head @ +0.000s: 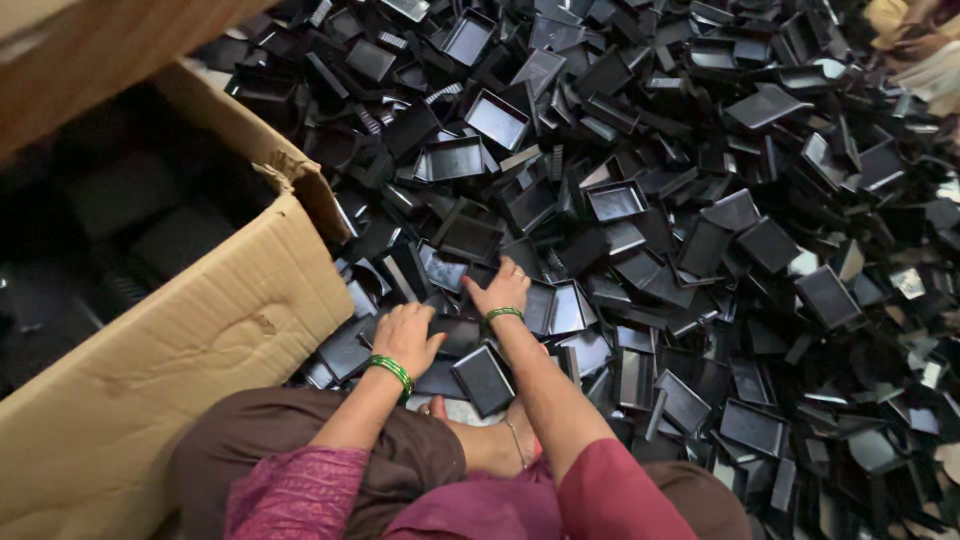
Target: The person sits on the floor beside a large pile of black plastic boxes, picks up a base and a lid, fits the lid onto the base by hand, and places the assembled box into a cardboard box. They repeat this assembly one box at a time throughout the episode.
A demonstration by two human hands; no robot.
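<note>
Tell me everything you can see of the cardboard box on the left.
The cardboard box is large, brown and corrugated, open at the top, with a bent, slightly torn flap at its near corner. Its dim inside holds dark shapes, too dark to identify. It stands at the left edge of the heap of black trays, some lying against its wall. The left hand works just beside it, not touching.
</note>
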